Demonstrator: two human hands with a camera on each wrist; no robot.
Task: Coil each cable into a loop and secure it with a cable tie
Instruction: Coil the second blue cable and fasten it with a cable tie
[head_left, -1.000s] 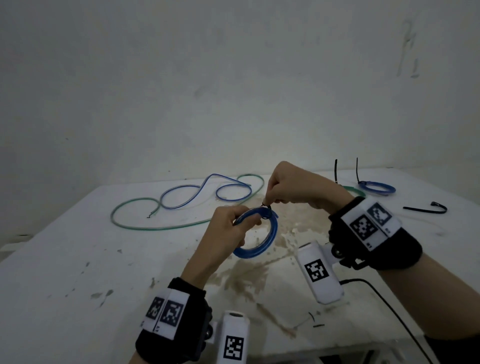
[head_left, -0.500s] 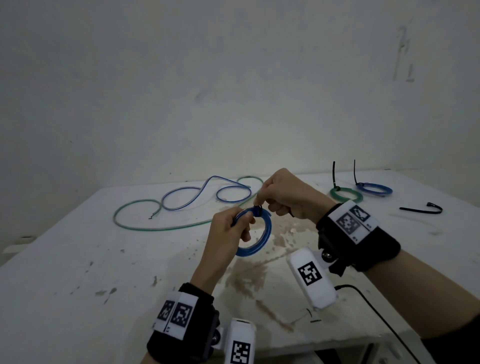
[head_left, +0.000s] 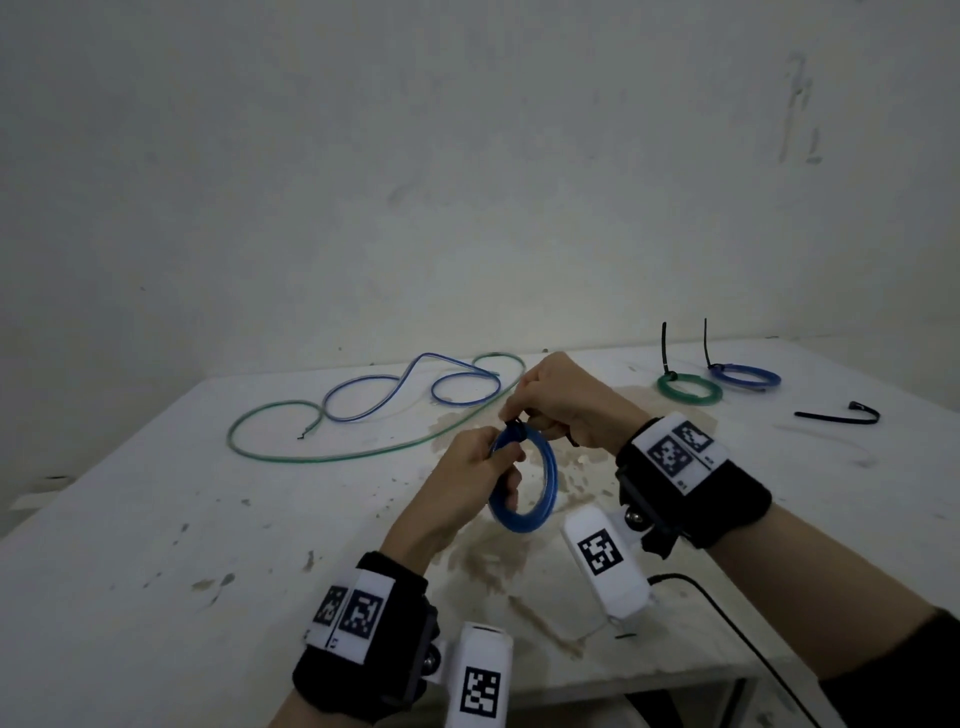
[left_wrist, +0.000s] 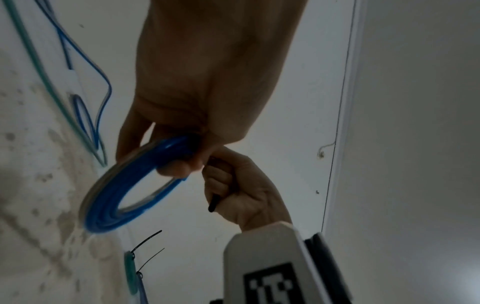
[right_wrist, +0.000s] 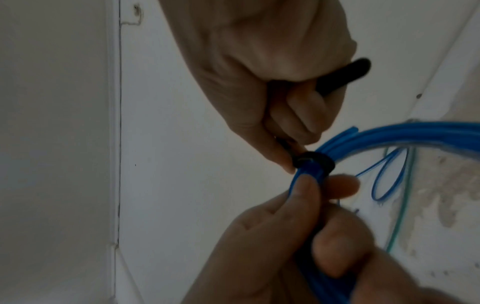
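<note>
I count three coiled cables: one blue coil held up in front of me, one green coil and one more blue coil lying side by side on the tabletop. Two uncoiled cables are at the far side: one long green cable, one blue cable. I make out four black cable ties: one around the held coil, one on each of the two finished coils, one loose tie at the right. Two hands in view, a left hand and a right hand. Two wrist cameras, one per wrist.
</note>
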